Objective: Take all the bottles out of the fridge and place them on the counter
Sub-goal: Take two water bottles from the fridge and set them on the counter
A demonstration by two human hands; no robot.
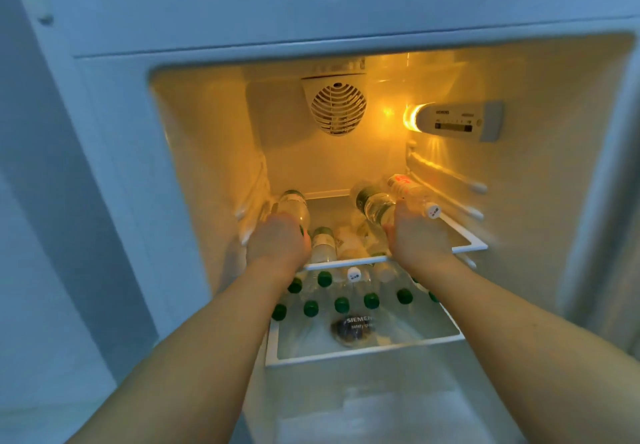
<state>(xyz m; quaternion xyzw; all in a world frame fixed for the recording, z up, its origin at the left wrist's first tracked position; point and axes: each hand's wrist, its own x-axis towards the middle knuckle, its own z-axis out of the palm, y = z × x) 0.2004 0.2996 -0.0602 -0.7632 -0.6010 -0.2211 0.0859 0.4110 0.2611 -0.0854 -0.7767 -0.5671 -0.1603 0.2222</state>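
Observation:
Both my arms reach into the open fridge (180,173). My left hand (277,239) grips a clear water bottle (294,204) at the left of the upper glass shelf (464,236). My right hand (415,236) grips a clear bottle with a green label (374,204) at the right. Just beside it lies a white-capped bottle with a red label (415,194); whether my right hand holds that one too, I cannot tell. More bottles (323,244) lie between my hands. On the lower shelf (363,350) stand several green-capped bottles (341,304).
A round fan grille (337,108) sits on the back wall and a lit control panel (457,121) on the right wall. Shelf rails (474,213) run along the right wall. A dark spot (353,331) marks the lower glass shelf's front.

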